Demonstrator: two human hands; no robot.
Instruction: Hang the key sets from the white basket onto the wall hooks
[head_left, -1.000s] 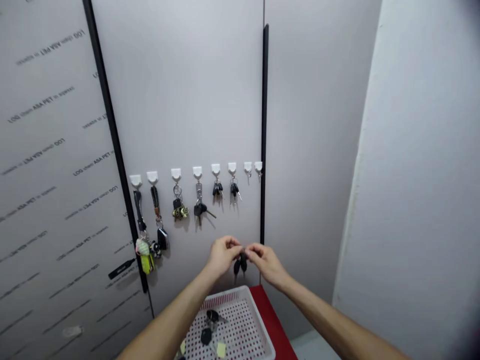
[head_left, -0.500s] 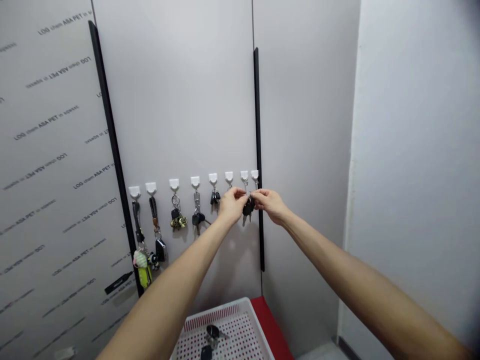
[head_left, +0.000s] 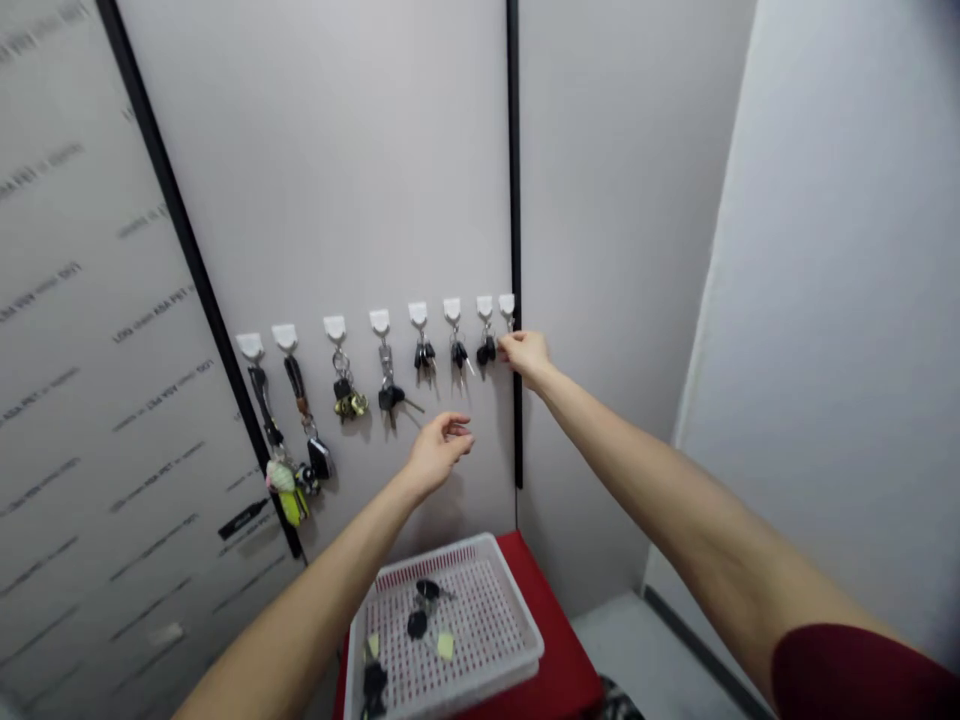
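Observation:
My left hand (head_left: 441, 450) is in the air in front of the panel, below the hooks, its fingers loosely curled and apart with nothing in them. High on the right, the fingers of my right hand (head_left: 526, 357) are pinched together just under the rightmost white hook (head_left: 507, 303). A short chain runs from that hook down behind the fingers; whatever they hold is hidden. Just left of the fingertips, a bunch of dark keys (head_left: 487, 350) hangs from the neighbouring hook (head_left: 484, 305). Further left hangs another key bunch (head_left: 459, 354).
More keys (head_left: 389, 398) hang along the row, with a green key fob (head_left: 295, 507) at far left. Below, a white perforated basket (head_left: 517, 630) holds several keys (head_left: 418, 625) and yellow tags (head_left: 445, 645) on a red surface (head_left: 559, 680). Black vertical strips (head_left: 516, 200) edge the panel.
My left hand has come off the keys and moved down and left. The right hand stays by the last hooks. The view has tipped down, showing more of the basket.

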